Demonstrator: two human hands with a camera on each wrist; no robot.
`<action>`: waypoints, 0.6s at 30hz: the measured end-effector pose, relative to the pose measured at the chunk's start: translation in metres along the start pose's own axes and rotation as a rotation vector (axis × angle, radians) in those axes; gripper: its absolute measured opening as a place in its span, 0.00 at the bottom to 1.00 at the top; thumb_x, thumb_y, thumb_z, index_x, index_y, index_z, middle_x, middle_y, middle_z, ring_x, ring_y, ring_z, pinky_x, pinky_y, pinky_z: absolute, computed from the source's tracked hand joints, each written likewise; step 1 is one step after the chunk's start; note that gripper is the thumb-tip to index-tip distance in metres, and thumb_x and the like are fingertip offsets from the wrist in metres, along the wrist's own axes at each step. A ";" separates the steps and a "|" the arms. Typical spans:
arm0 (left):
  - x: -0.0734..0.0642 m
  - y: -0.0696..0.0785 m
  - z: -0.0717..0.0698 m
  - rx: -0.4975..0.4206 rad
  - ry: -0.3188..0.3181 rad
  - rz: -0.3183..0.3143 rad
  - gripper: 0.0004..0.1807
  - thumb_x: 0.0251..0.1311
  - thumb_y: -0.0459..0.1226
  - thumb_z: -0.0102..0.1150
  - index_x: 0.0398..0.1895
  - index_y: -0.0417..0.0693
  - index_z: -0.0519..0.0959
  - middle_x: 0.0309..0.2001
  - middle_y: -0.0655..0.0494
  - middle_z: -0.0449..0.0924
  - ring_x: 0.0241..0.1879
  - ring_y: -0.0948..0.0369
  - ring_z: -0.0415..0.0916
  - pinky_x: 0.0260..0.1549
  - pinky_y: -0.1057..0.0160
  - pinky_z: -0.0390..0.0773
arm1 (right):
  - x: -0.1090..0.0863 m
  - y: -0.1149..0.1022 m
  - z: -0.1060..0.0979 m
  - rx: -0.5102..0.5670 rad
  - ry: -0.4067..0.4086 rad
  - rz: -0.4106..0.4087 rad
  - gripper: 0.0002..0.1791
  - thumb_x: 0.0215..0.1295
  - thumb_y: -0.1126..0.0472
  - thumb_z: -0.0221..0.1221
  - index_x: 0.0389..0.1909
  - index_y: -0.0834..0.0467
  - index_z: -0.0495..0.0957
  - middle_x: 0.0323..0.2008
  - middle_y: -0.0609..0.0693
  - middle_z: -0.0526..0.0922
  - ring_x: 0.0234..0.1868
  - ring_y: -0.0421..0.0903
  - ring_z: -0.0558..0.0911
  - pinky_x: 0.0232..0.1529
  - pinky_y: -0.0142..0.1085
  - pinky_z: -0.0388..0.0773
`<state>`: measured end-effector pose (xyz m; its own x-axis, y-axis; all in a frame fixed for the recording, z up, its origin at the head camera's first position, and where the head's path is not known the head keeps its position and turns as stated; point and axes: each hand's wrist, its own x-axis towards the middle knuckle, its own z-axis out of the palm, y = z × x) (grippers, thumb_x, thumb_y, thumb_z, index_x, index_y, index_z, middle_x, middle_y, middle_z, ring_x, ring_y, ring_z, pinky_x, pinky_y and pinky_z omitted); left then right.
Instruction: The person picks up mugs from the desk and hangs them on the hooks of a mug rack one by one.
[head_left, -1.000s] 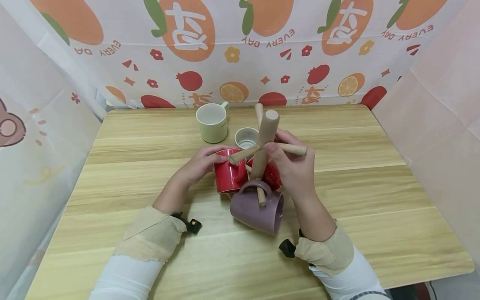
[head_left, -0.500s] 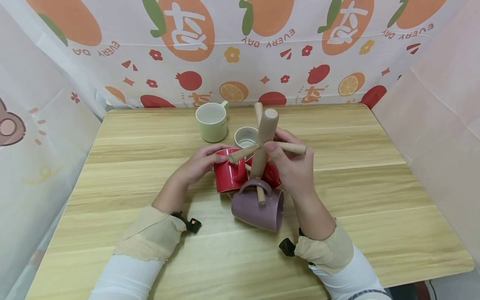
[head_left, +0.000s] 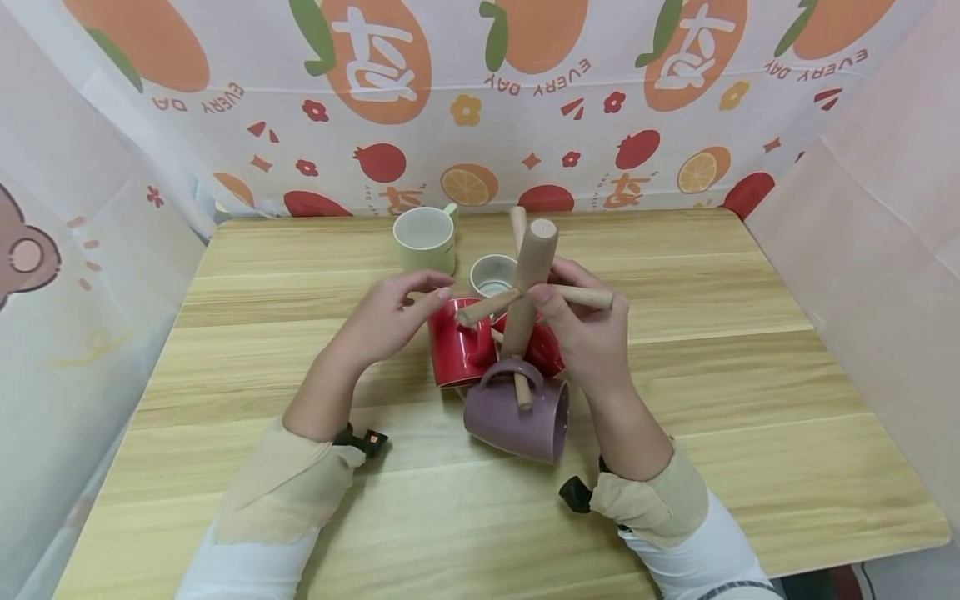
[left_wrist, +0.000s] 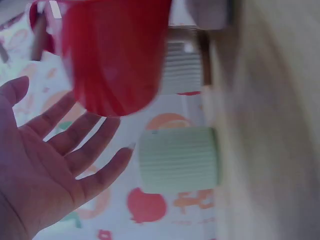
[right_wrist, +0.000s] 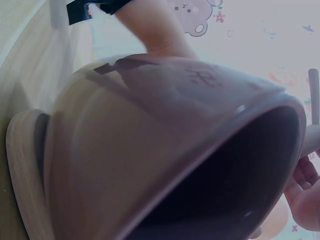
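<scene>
Table [head_left: 712, 392] is bearing the wooden mug rack [head_left: 534, 258]; uneven loading could be tipping it, should the right hand [head_left: 594, 329], gripping its upper section, be slackening. Left hand [head_left: 386, 321], fingers loosely spread, is gripping nothing. Purple mug [head_left: 510, 423] is hanging sideways; glossy red mug [head_left: 452, 354] is hanging beside it.

The head view is bright and evenly lit, mostly sharp, with soft-edged shadows on the surface [head_left: 750, 433] beside the sleeves [head_left: 258, 542]. The left wrist view is dimmer and cool-tinted; the red mug [left_wrist: 117, 60] has soft outlines and the surface grain smears. The right wrist view is hazy, its curtain [right_wrist: 265, 37] washed out, with reflections across the purple mug [right_wrist: 125, 135] and a dark interior.
</scene>
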<state>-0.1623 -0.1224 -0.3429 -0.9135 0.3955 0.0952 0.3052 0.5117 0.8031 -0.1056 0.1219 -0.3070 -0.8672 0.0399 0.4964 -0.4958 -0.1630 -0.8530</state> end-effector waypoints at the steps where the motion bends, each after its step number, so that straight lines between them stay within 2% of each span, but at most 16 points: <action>1: -0.003 0.006 -0.001 0.019 0.025 0.025 0.22 0.69 0.52 0.52 0.60 0.53 0.77 0.58 0.54 0.79 0.58 0.57 0.74 0.57 0.45 0.75 | 0.000 0.000 0.000 -0.003 -0.002 -0.001 0.39 0.54 0.42 0.69 0.52 0.73 0.79 0.43 0.49 0.87 0.45 0.47 0.83 0.46 0.36 0.83; 3: -0.007 0.016 0.001 0.028 0.077 0.113 0.21 0.69 0.49 0.54 0.59 0.51 0.78 0.57 0.54 0.79 0.59 0.57 0.74 0.59 0.46 0.73 | -0.001 0.000 -0.001 -0.004 -0.006 -0.007 0.38 0.54 0.42 0.69 0.52 0.71 0.79 0.43 0.49 0.87 0.45 0.47 0.83 0.45 0.36 0.83; 5: -0.012 0.029 0.005 0.009 0.126 0.229 0.19 0.67 0.43 0.57 0.59 0.49 0.78 0.56 0.55 0.80 0.59 0.58 0.75 0.60 0.48 0.73 | -0.001 0.000 -0.001 -0.003 -0.012 -0.013 0.36 0.55 0.43 0.69 0.52 0.70 0.80 0.43 0.49 0.87 0.45 0.47 0.83 0.45 0.35 0.83; 8: -0.017 0.044 0.016 -0.054 0.162 0.411 0.20 0.63 0.35 0.60 0.59 0.43 0.76 0.53 0.51 0.83 0.57 0.57 0.78 0.61 0.52 0.73 | -0.001 0.000 -0.002 -0.003 -0.017 -0.026 0.35 0.56 0.43 0.69 0.51 0.70 0.81 0.43 0.50 0.87 0.43 0.46 0.83 0.43 0.35 0.83; 9: -0.018 0.049 0.020 -0.068 0.167 0.448 0.22 0.61 0.33 0.62 0.59 0.43 0.76 0.52 0.50 0.83 0.52 0.57 0.79 0.57 0.55 0.76 | -0.001 0.000 -0.002 -0.005 -0.018 -0.028 0.35 0.55 0.43 0.69 0.51 0.70 0.80 0.43 0.50 0.87 0.43 0.46 0.83 0.42 0.34 0.83; 12: -0.022 0.059 0.032 -0.067 0.177 0.518 0.25 0.57 0.33 0.66 0.59 0.41 0.75 0.52 0.49 0.83 0.53 0.55 0.80 0.64 0.54 0.70 | -0.001 0.000 -0.003 -0.016 -0.027 -0.035 0.35 0.55 0.43 0.69 0.51 0.70 0.80 0.42 0.50 0.87 0.40 0.45 0.83 0.38 0.33 0.83; 15: -0.024 0.064 0.042 -0.029 0.200 0.535 0.27 0.54 0.35 0.70 0.59 0.42 0.76 0.54 0.49 0.82 0.57 0.53 0.77 0.67 0.54 0.66 | -0.002 0.000 -0.005 -0.035 -0.044 -0.030 0.35 0.55 0.43 0.69 0.51 0.69 0.80 0.43 0.49 0.87 0.40 0.45 0.84 0.41 0.35 0.84; 16: -0.024 0.064 0.045 -0.019 0.208 0.537 0.28 0.54 0.36 0.71 0.59 0.42 0.76 0.54 0.49 0.82 0.62 0.52 0.74 0.71 0.52 0.61 | -0.002 0.000 -0.005 -0.041 -0.053 -0.026 0.34 0.55 0.44 0.69 0.52 0.69 0.80 0.44 0.49 0.86 0.40 0.45 0.84 0.42 0.35 0.84; 18: -0.024 0.063 0.049 -0.006 0.224 0.545 0.28 0.53 0.36 0.72 0.59 0.41 0.76 0.55 0.50 0.82 0.62 0.52 0.74 0.70 0.52 0.61 | -0.003 0.000 -0.006 -0.058 -0.075 -0.015 0.34 0.55 0.44 0.70 0.53 0.67 0.80 0.46 0.49 0.86 0.42 0.46 0.84 0.45 0.36 0.83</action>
<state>-0.1082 -0.0618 -0.3230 -0.6600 0.4293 0.6165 0.7458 0.2755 0.6065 -0.1038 0.1280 -0.3097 -0.8546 -0.0327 0.5182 -0.5127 -0.1053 -0.8521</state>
